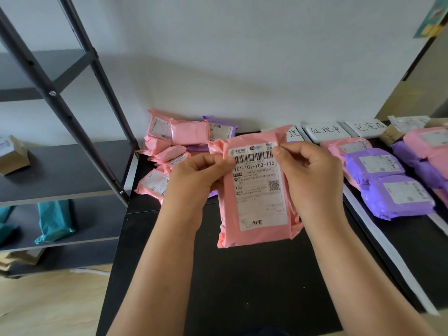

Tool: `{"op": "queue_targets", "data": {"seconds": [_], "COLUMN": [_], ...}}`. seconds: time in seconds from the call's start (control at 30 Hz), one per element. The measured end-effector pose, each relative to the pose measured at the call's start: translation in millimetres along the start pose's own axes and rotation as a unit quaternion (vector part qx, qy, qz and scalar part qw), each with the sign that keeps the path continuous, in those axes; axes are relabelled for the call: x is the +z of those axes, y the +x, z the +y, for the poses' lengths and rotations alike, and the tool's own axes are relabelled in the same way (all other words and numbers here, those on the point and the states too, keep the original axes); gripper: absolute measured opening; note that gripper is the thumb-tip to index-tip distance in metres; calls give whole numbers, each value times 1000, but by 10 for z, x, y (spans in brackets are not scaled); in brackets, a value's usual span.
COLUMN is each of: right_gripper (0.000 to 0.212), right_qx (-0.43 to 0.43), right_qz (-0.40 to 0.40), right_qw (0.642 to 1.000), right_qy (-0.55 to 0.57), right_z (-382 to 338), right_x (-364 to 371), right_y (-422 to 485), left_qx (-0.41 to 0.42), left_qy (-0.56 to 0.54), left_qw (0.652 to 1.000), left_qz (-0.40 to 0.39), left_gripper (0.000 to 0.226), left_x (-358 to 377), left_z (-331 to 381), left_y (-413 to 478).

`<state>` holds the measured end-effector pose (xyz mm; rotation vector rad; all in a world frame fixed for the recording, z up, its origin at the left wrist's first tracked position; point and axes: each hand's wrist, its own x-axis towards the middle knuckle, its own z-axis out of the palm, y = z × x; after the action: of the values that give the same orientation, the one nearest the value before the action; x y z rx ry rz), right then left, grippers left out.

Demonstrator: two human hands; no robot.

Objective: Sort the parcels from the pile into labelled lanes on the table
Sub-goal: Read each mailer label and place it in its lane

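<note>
Above the black table (242,275), left hand (194,175) and right hand (308,170) pinch a pink parcel (257,204).

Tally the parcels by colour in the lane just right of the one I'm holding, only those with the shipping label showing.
Purple parcels: 2, the nearer purple parcel and the farther purple parcel.
Pink parcels: 1, the back pink parcel.
Total: 3. The held pink parcel is not counted.

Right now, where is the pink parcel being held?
Head view, centre: the pink parcel is pinched by left hand and right hand over the black table, between pile and purple parcels.
</note>
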<state>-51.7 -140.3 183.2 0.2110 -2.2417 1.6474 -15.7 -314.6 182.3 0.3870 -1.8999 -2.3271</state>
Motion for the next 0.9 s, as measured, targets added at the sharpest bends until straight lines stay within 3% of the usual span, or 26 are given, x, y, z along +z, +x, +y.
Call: {"op": "queue_targets", "data": {"seconds": [0.47, 0.9], "right_gripper": [9, 27], "right_qx": [51, 75], "right_qz": [-5, 28], "right_qw": [999, 997], "right_qy": [-15, 1], "right_z": [106, 136], "right_x": [-23, -125], "right_y": [6, 50], "left_qx": [-19, -38], "left_qy": [96, 231], "left_qw": [995, 971], "left_qz": [2, -54], "left_gripper": [19, 23], "left_x": [16, -77], "left_z": [-109, -124], "left_y": [14, -13]}}
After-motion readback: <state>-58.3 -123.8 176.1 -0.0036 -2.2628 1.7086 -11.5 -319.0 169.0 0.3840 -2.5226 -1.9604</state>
